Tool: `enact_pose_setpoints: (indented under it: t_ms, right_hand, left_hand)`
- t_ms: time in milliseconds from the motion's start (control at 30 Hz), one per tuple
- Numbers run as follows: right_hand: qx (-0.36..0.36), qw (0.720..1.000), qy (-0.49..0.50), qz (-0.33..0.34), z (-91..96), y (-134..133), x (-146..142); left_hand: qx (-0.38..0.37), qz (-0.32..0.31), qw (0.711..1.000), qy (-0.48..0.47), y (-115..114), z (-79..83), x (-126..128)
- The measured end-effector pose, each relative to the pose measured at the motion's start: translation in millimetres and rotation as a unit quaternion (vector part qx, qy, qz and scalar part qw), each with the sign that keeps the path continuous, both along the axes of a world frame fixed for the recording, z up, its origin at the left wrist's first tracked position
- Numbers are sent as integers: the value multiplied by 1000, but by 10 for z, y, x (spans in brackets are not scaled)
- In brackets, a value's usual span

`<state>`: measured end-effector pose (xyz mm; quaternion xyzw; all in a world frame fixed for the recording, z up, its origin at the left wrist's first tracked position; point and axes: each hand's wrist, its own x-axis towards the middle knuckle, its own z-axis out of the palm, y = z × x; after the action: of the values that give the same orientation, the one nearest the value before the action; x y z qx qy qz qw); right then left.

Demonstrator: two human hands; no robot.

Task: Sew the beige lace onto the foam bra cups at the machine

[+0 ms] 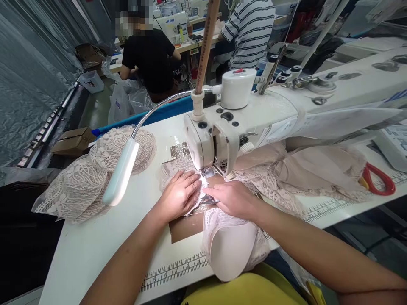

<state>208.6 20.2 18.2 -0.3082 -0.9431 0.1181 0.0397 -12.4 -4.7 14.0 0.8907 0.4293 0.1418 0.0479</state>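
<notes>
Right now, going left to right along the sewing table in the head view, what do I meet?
On the table: heap of lace pieces → left hand → right hand → loose beige fabric → red-handled scissors. The lamp overlaps the lace heap, so it is left out.

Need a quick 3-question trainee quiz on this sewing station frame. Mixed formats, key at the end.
1. True or false: the left hand lies flat on the pale pink lace fabric at the white sewing machine head.
2. The red-handled scissors lie: A) under the left hand; B) towards the right end of the white table; C) on the floor.
3. Which is nearer the smooth pink padded cup at the table's front edge: the left hand or the right hand?
Key: 1 true; 2 B; 3 right hand.
</notes>
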Motion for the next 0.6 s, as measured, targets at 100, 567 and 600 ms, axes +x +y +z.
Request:
enact_pose_setpoints:
  t_ms: [100,567,600]
  right_hand:
    - [9,1000,7,-5,-28,0,13]
    - [42,996,24,-73,-120,14,-50]
    - [44,996,24,-76,-123,15,-53]
  left_hand:
    - [-3,3,1000,3,-2,3,7]
    - [-28,49,998,20,-6,25,52]
    - [-25,49,998,17,-8,26,54]
